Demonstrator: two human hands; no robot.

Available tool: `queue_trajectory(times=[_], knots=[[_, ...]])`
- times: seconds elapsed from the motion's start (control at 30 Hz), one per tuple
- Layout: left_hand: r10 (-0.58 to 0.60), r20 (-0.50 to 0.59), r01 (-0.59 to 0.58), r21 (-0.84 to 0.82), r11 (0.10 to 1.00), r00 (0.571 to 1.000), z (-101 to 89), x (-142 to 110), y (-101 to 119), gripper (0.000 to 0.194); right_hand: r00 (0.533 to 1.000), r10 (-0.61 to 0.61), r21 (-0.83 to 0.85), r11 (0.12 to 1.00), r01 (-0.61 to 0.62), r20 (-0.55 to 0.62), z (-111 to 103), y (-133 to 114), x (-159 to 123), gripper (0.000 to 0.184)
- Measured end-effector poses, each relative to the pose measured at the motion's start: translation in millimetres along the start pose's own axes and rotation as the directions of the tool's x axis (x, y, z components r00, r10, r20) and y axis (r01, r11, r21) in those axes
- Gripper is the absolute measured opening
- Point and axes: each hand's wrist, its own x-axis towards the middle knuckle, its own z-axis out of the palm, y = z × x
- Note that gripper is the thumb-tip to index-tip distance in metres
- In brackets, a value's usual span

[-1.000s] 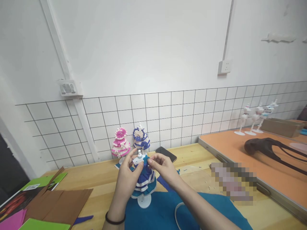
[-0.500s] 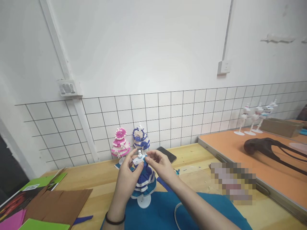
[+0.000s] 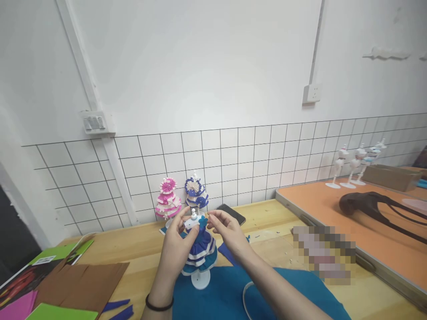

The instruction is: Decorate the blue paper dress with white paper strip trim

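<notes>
My left hand (image 3: 176,244) is closed round the upper body of a small white dress form (image 3: 191,223), its thumb across the front. The form wears a tiered skirt (image 3: 200,253) in dark blue, white and teal, and its round white base (image 3: 201,280) shows below. A teal flower (image 3: 203,221) sits at the shoulder on the right. Just right of the flower is my right hand (image 3: 228,231), thumb and forefinger drawn together in a pinch. Whatever may be between those fingertips is too small to make out.
Behind stand a pink dressed form (image 3: 167,200) and a blue one (image 3: 196,193). A dark phone (image 3: 231,214) lies near the wall. Teal cloth (image 3: 290,289) spreads in front, with brown sheets (image 3: 80,284) at left. An orange table (image 3: 313,200) stands at right.
My right hand has drawn back slightly to the right, uncovering the teal flower at the shoulder. The left hand keeps hold of the dress form, with little movement.
</notes>
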Motion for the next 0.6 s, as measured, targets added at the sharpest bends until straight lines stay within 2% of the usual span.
queue_trajectory(times=[0.23,0.43,0.53,0.6], knots=[[-0.001,-0.004,0.001,0.029,1.000,1.000,-4.0,0.4,-0.5,0.057,0.990,0.140,-0.064,0.988,-0.141,-0.010,-34.2,0.7,-30.4,0.033],[0.004,0.026,-0.005,0.036,0.999,1.000,-5.8,0.9,-0.7,0.059,0.969,0.244,-0.211,0.946,-0.244,-0.028,-78.6,5.7,-72.3,0.032],[0.025,-0.068,-0.023,0.025,0.999,0.997,-7.2,-0.9,8.3,0.058,0.958,0.270,-0.268,0.920,-0.285,-0.092,-105.3,10.8,-96.6,0.033],[0.039,-0.247,-0.038,0.012,0.999,0.968,-8.0,-4.4,17.7,0.048,0.955,0.261,-0.275,0.916,-0.291,-0.143,-122.1,17.2,-114.0,0.035]])
